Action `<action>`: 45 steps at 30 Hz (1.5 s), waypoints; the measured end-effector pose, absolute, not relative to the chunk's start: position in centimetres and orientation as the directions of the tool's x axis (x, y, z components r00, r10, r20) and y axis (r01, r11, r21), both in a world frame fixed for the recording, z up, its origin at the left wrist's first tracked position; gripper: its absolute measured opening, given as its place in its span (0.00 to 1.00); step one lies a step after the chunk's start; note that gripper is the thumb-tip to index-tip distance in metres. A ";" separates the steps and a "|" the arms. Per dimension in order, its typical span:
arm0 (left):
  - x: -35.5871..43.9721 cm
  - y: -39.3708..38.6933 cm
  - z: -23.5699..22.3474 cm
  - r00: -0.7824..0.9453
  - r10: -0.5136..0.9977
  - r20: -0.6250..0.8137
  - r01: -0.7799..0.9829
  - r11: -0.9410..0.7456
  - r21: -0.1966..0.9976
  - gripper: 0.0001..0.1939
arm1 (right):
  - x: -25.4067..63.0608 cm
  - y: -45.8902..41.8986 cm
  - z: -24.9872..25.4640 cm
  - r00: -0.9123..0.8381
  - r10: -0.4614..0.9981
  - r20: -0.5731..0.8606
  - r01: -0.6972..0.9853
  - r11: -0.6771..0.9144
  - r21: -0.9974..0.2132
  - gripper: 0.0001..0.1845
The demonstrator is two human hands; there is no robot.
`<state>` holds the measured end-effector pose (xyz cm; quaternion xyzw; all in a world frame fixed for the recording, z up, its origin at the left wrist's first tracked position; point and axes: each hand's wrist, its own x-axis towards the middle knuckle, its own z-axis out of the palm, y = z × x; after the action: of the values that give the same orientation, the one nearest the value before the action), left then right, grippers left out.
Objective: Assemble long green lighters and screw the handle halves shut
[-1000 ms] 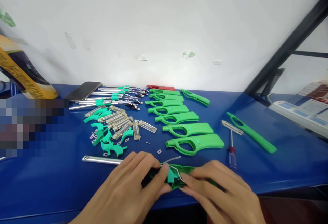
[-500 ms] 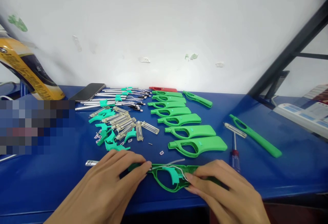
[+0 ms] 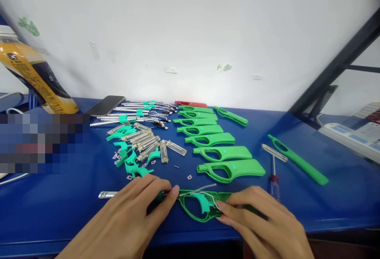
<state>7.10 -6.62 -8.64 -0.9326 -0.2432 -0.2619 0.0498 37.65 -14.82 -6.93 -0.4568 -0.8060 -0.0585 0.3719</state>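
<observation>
1. We have the green casing [image 3: 187,212] near the front edge of the blue surface [image 3: 59,211], hollow side up, with a teal trigger [image 3: 204,203] inside it.
2. Our left hand [image 3: 130,211] has its grip pinched at the casing's front end; a metal tube [image 3: 107,195] sticks out beyond the knuckles.
3. Our right hand [image 3: 267,219] has its grip closed on the casing's handle, a fingertip at the white wire [image 3: 210,194]. Our fingers hide both ends of the casing.
4. A thin translucent strip [image 3: 208,187] slants across the casing's far rim.
5. Just beyond lies the row of green casings [image 3: 249,168], its nearest one close to our work, with a red casing [image 3: 191,104] at the back by the wall.
6. A pale clip [image 3: 189,177] and a small screw [image 3: 176,167] lie loose between that row and the teal pieces [image 3: 139,171] heaped past our left hand.
7. Behind the heap we see clear tanks [image 3: 145,144], wired metal tubes [image 3: 130,116], a phone [image 3: 107,105] and a tilted yellow bottle [image 3: 44,77].
8. Beyond our right hand are a screwdriver [image 3: 274,188], a single tank [image 3: 274,152] and a long green half [image 3: 299,162]; a power strip [image 3: 350,138] sits farther right.
</observation>
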 end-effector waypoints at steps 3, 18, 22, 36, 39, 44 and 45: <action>7.0 -6.6 -8.8 0.769 0.414 0.487 0.470 -0.883 0.008 0.41 | 37.5 -14.7 -6.6 -0.309 0.676 0.669 0.781 0.582 -0.228 0.13; 10.1 -6.2 -4.9 0.639 0.415 0.648 0.408 -0.897 0.172 0.23 | 37.1 -14.3 -6.2 -0.210 0.737 0.642 0.872 0.438 -0.218 0.15; 9.9 -6.2 -5.4 0.629 0.481 0.611 0.386 -0.875 0.292 0.21 | 37.1 -13.4 -6.2 -0.289 0.760 0.582 0.837 0.496 -0.232 0.15; 9.2 -5.9 -6.1 0.698 0.456 0.552 0.399 -0.888 0.230 0.19 | 37.8 -13.3 -6.8 -0.316 0.786 0.531 0.740 0.555 -0.380 0.19; 9.1 -5.9 -6.0 0.706 0.447 0.549 0.404 -0.891 0.205 0.19 | 37.6 -13.5 -6.8 -0.317 0.790 0.525 0.722 0.560 -0.407 0.19; 9.1 -5.9 -5.5 0.705 0.432 0.562 0.426 -0.892 0.150 0.21 | 37.2 -13.6 -6.6 -0.238 0.743 0.626 0.736 0.559 -0.383 0.14; 9.1 -5.9 -5.3 0.705 0.426 0.567 0.428 -0.893 0.138 0.22 | 37.4 -13.6 -6.5 -0.217 0.725 0.653 0.757 0.548 -0.357 0.13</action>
<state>9.14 -5.91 -5.31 -0.9234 -0.2312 -0.3063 0.0022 37.36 -13.64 -6.46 -0.4752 -0.7797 -0.0192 0.4073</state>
